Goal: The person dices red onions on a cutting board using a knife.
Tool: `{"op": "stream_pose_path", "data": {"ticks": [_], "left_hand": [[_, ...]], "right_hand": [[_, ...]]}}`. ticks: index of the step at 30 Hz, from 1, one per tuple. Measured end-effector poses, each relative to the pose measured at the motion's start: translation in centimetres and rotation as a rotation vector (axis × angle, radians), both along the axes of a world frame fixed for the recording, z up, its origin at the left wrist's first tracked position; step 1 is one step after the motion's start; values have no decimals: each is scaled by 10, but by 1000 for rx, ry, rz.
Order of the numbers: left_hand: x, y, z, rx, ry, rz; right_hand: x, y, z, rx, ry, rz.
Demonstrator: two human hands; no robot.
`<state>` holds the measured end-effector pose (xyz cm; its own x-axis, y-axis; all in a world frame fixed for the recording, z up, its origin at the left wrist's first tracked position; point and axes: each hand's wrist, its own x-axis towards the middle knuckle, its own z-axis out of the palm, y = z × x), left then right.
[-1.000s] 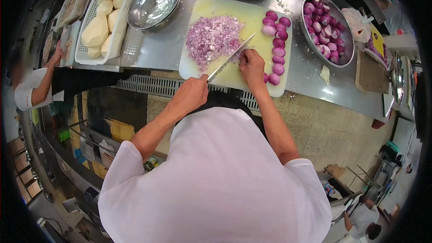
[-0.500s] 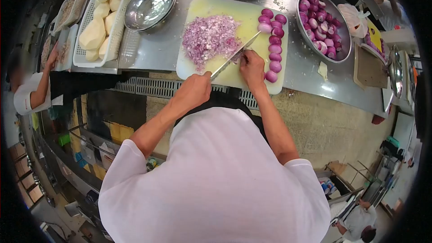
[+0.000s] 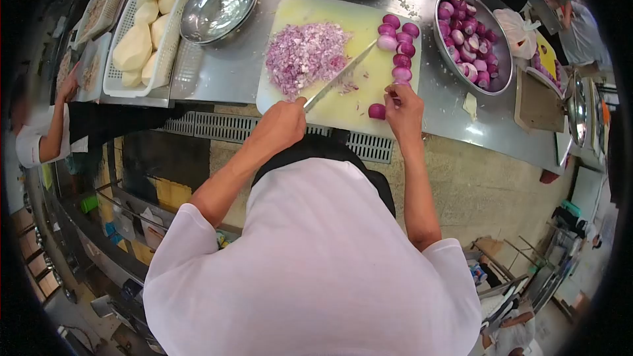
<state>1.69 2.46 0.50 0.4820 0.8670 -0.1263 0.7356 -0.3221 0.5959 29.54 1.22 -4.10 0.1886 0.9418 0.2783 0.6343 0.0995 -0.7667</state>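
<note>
Here's the left hand point(image 3: 285, 123) at the near edge of the cutting board point(image 3: 316, 12), fingers wrapped firmly round the handle of the knife point(image 3: 343, 75). The blade slants far and right, between the heap of chopped onion point(image 3: 303, 56) on the left and the row of purple onions point(image 3: 401, 60) down the right side. Its tip sits right by an onion in that row, so one careless twitch could nudge it and send the others rolling.

Over to the right hand point(image 3: 405, 109): fingers bent and gathered at the row's near end, a loose onion point(image 3: 377, 111) just to their left. Is anything pinched there? I can't tell; the fingers hide it.

And that loose onion looks risky! It's round, close to the board's near edge, and a brush of the knuckles could tip it over the side. Peeled onions are probably slick too, so a light pinch might slip. Bring these fingers left without lifting the blade clear and they could meet the edge. A sweep of the knife, meanwhile, might scatter the chopped heap. Farther right, the metal bowl point(image 3: 498, 79) of onions stands well clear of both hands.
</note>
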Motion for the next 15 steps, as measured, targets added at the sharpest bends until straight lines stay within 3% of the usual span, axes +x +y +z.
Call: {"op": "stream_pose_path", "data": {"ticks": [3, 5, 8, 12, 15], "left_hand": [[-2, -11, 24, -11, -70, 73], [-7, -10, -7, -40, -4, 63], [-16, -8, -17, -47, 42, 55], [-12, -12, 4, -94, -19, 101], [-15, -5, -24, 2, 4, 99]], "right_hand": [[8, -13, 2, -80, -42, 47], [8, -21, 11, -248, -64, 90], [8, -26, -2, -256, -139, 213], [1, -31, -11, -184, -252, 179], [-5, -26, -27, -173, -113, 104]]}}
